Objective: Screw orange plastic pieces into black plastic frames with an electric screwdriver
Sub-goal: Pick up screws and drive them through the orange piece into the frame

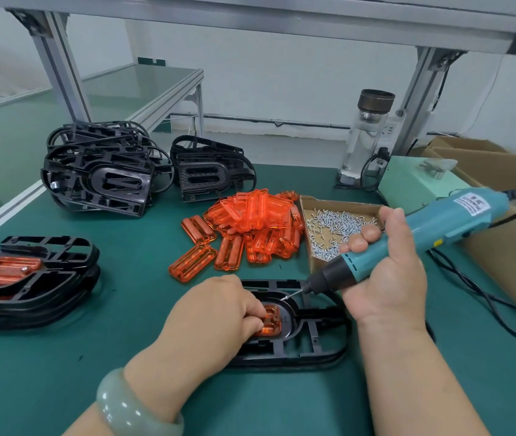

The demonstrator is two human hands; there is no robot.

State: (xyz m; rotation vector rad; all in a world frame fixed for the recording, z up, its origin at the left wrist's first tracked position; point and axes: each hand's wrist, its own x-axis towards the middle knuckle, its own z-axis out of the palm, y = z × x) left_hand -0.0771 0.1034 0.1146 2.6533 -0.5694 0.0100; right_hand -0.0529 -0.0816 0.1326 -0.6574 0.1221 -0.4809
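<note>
Green bench [124, 357]: black frames [99, 174], orange pieces [250, 228], screw box [344, 203].

Bare green counter [131, 357] forms a broad lane from the near edge, between the finished stack [30, 278] at left and the black frame [313, 347], up to the orange pile [256, 225]. Two heaps of frames [99, 174] wall off the back left. The left grip [219, 313], curled on an orange piece [271, 322], and the right grip [389, 275], wrapped round the slanting screwdriver [423, 237], cover the frame's middle. The screw box [338, 203] touches the pile; the cable [488, 298] loops beside a cardboard carton [502, 256]
</note>
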